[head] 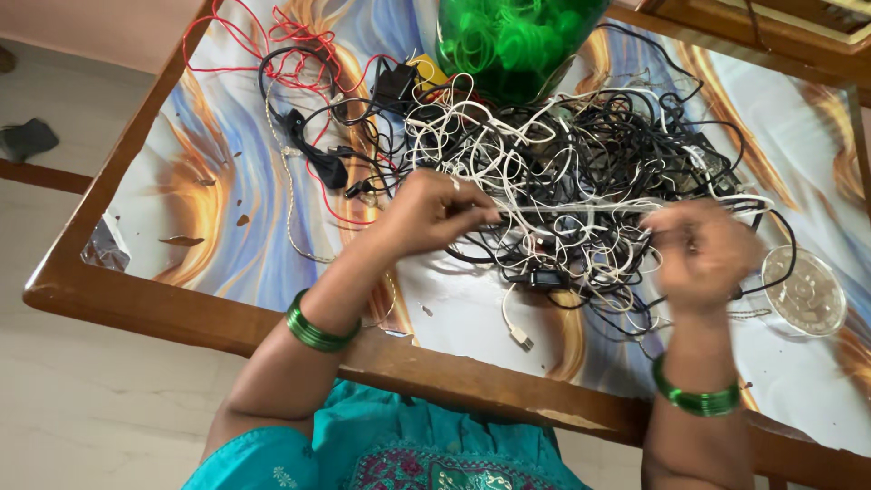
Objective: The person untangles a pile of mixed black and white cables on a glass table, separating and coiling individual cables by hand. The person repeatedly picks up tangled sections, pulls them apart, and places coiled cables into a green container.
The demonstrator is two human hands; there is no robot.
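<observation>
Two hands [431, 210] [700, 251] stretching white cable [581, 209], tangled wire heap [581, 154] behind, green container [508, 41]

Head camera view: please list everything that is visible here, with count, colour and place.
Table: one, wooden frame, swirled blue-orange top.
Cable tangle: one pile, white and black, table centre.
White cable: one, stretched between both hands.
Red wire: one loose bundle, far left of table.
Green container: one, translucent, far edge behind the pile.
Clear round lid: one, right side of table.
Bangles: green, on both wrists.
Left hand: pinching the white cable.
Right hand: blurred, gripping the cable's other end.
</observation>
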